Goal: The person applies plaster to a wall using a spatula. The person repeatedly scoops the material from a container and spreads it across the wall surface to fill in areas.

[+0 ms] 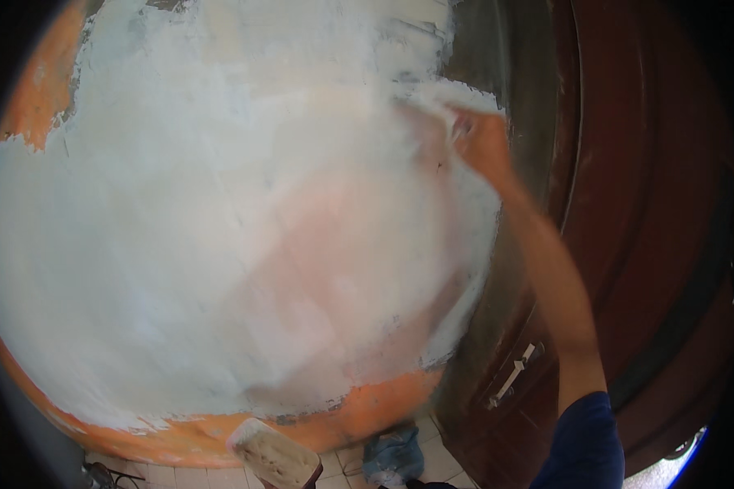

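Observation:
My right hand [483, 140] is raised at the upper right of the wall, its fingers closed. It grips what looks like a flat scraper [448, 130], smeared by motion, against the pale coating. Wet-looking white filler [261, 187] covers most of the wall in uneven sweeps. At the lower edge, a tilted rectangular tray [274, 453] carries a whitish paste. My left hand does not show, so I cannot tell whether it supports the tray.
Orange paint [391, 398] borders the filler below and at the upper left. A dark red door [644, 204] with a pale handle [514, 376] stands on the right, beside a grey strip of bare wall [485, 49]. A bluish bag [393, 453] lies on the tiled floor [212, 477].

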A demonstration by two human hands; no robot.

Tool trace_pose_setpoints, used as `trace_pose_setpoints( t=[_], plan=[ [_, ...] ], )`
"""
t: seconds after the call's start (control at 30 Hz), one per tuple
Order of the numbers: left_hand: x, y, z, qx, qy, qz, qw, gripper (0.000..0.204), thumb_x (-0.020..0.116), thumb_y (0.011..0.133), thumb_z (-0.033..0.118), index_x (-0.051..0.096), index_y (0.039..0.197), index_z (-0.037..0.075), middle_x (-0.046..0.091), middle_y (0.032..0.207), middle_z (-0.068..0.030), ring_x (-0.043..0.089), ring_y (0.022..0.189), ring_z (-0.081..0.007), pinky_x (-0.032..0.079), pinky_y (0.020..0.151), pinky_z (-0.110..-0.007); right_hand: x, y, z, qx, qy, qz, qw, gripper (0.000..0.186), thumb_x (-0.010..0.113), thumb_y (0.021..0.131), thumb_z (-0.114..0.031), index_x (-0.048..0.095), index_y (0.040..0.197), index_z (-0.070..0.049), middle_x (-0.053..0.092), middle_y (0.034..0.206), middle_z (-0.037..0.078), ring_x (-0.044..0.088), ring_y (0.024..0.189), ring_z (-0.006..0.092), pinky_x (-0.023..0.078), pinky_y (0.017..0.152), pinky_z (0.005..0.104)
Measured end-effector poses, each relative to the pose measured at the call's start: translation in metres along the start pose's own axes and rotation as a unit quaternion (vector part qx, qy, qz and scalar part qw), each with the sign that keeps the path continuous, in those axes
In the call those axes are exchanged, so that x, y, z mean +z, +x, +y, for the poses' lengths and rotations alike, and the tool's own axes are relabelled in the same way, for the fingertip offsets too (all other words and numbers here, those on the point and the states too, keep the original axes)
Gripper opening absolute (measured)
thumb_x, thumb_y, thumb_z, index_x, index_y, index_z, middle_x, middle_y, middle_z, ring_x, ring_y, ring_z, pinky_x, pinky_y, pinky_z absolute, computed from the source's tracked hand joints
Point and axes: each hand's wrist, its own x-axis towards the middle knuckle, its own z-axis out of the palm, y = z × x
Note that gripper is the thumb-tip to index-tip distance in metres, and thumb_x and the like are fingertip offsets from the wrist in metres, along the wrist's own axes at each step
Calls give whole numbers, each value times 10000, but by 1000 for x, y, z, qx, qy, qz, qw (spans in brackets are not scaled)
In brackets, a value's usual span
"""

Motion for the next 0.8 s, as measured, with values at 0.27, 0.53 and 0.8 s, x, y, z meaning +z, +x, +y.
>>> trace_pose_setpoints(
  t=[0.27, 0.53, 0.8],
  plan=[
    [-30, 2, 16, 152, 147, 40, 977, 367, 732, 725, 228, 619, 1036, 71, 647, 978, -8, 623, 917, -148, 513, 863, -326, 15, 120, 13, -62, -77, 7, 995, 469, 598, 626, -116, 648, 1091, -84, 624, 755, 198, 615, 642, 345, 514, 639, 373],
    [-7, 7, -12, -108, -92, -23, 990, 323, 750, 711, 171, 635, 997, 75, 654, 977, -20, 630, 865, -129, 537, 782, -307, 28, -13, 0, -124, -87, -177, 973, 477, 655, 591, -101, 660, 1065, -53, 655, 857, 180, 636, 753, 342, 515, 728, 358],
    [3, 11, -42, -144, -243, 26, 959, 355, 671, 699, -80, 599, 1038, -5, 650, 999, -89, 650, 862, -179, 571, 733, -294, -40, 95, -4, -67, -99, -19, 993, 335, 560, 708, -63, 687, 1018, -80, 602, 684, 208, 597, 550, 312, 491, 569, 346]
  ],
)
